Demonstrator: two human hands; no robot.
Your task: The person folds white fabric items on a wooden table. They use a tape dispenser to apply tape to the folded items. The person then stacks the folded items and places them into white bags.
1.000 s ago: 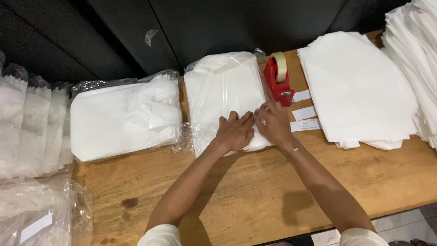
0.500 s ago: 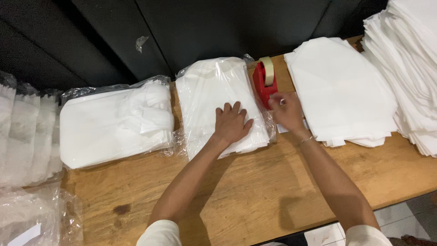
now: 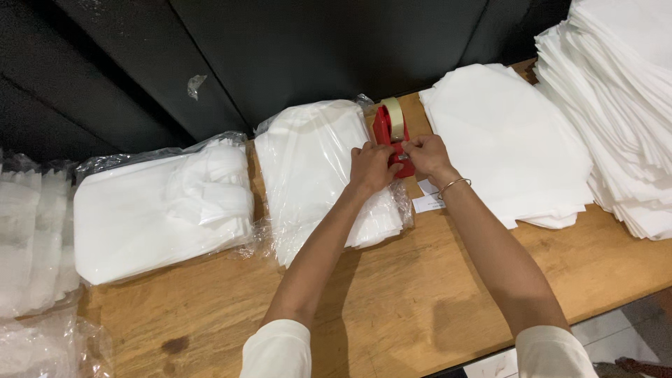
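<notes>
Spanning the whole view, a wooden bench (image 3: 392,308) against a dark wall. Left of the fingers: two clear-bagged packs of white cloth (image 3: 161,210), (image 3: 315,175). Right of them: loose white stacks (image 3: 504,133). Between both hands: red tape dispenser (image 3: 386,133), long axis running away from the person, roll on top. Left hand (image 3: 371,168) and right hand (image 3: 425,155) meet at its near end, fingers pinched together there; whether on tape, cannot tell. Small paper slips (image 3: 428,201) lie just beneath the right wrist.
</notes>
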